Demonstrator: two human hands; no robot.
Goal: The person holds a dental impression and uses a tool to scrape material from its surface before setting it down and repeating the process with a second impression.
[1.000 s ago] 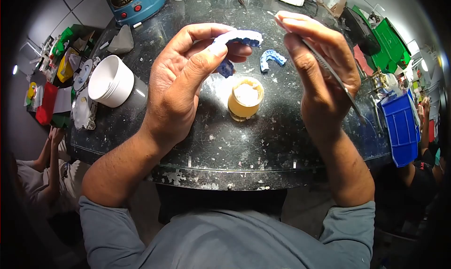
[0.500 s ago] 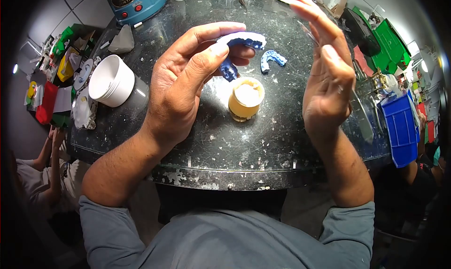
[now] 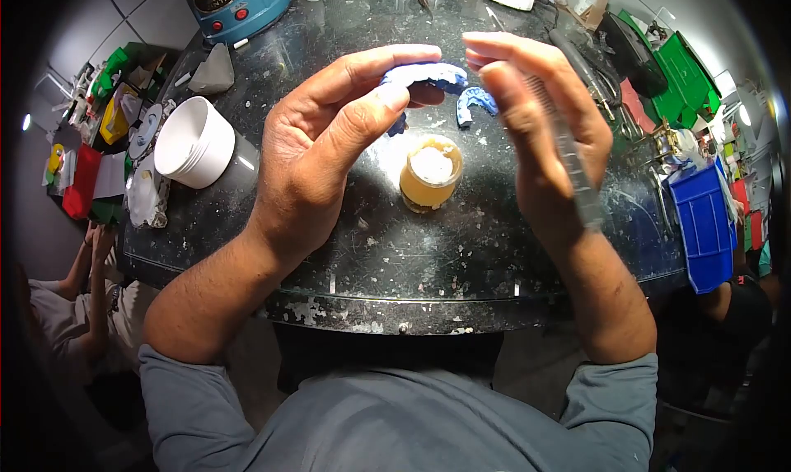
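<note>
My left hand pinches a blue horseshoe-shaped dental impression between thumb and fingers, its paler outer side up. Part of the impression's near arm is hidden behind the thumb. Over on the right, my right hand is closed round a slim grey tool with marks along its length, blurred by motion. The tool's kind I cannot tell. A second blue dental impression lies on the black bench, between the hands. Nearer to me stands a small amber jar with white stuff at its top.
A white tub stands left, beside a grey lump. Behind is a blue machine with a red button. Hand tools, a blue bin and a green bin line the right. Other people sit at both sides.
My right hand has moved left toward the impression and turned, bringing the grey tool into fuller view. My left hand has tilted the impression slightly, hiding more of its near arm.
</note>
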